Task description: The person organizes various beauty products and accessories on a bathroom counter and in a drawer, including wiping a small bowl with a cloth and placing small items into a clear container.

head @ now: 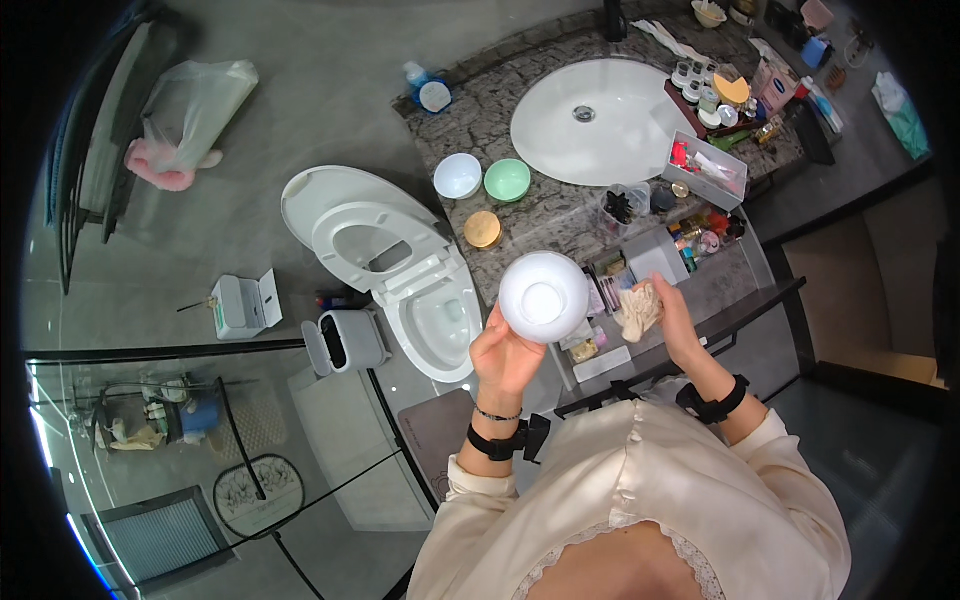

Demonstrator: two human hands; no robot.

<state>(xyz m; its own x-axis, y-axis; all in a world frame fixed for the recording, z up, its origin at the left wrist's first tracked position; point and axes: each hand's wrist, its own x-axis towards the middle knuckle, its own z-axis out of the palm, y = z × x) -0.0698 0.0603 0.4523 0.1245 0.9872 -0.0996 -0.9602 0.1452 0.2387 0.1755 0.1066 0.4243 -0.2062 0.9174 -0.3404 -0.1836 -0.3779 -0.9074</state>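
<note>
My left hand (507,358) holds a white bowl (544,298) by its rim, with the round foot of its underside towards me. In my right hand (672,322) is a crumpled cream cloth (640,311), a little to the right of the bowl and apart from it. Both hands are above an open drawer (705,300) packed with small boxes, bottles and packets. On the stone counter beyond, a white bowl (457,176) and a green bowl (508,180) stand side by side. A round gold-lidded jar (483,229) sits nearer to me.
An oval white sink (592,142) is set in the counter. Right of it are a tray of cosmetics (712,97), a grey box (706,171) and a clear container (624,206). A toilet (442,330) with raised lid and a small bin (352,339) stand to the left.
</note>
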